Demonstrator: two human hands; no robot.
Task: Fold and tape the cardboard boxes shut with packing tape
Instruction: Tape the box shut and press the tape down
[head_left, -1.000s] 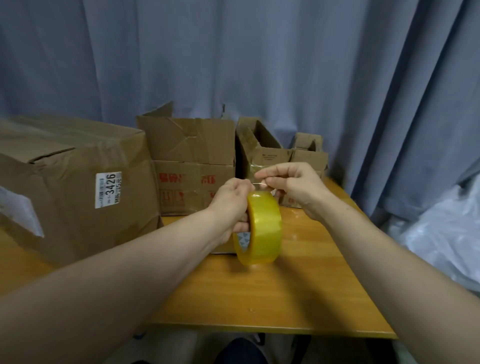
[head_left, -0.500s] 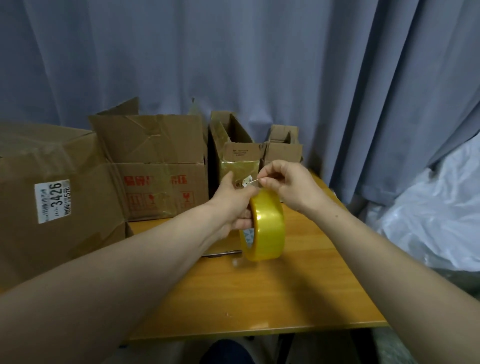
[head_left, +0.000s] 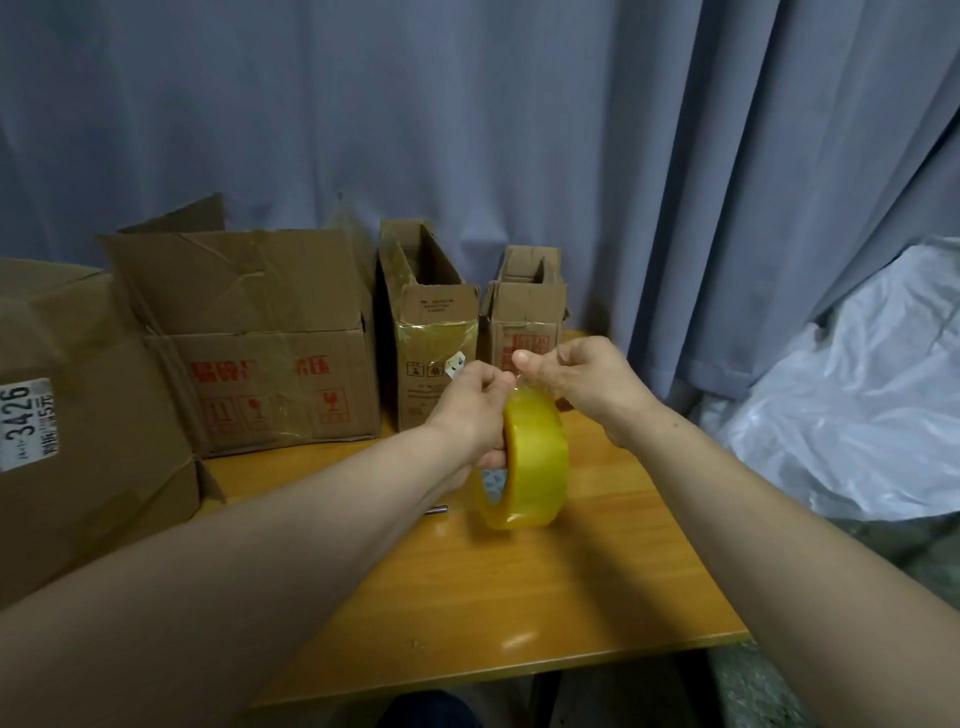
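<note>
A yellow roll of packing tape (head_left: 532, 462) stands on edge just above the wooden table (head_left: 519, 587), held by my left hand (head_left: 470, 410) with fingers through its core. My right hand (head_left: 576, 382) pinches the loose tape end at the top of the roll. Behind them stand open cardboard boxes: a large one with red print (head_left: 260, 343), a narrow tall one (head_left: 431, 322) and a small one (head_left: 527, 312). A big box with a 3426 label (head_left: 78, 415) sits at the left, flaps down.
A blue-grey curtain (head_left: 467, 130) hangs behind the table. White plastic sheeting (head_left: 857, 405) is piled at the right, off the table's edge. A thin metal object (head_left: 436, 510) peeks out under my left forearm.
The view has swung right, so the boxes sit further left in frame. Both hands stay on the roll; my right hand's pinch on the tape end has lifted slightly.
</note>
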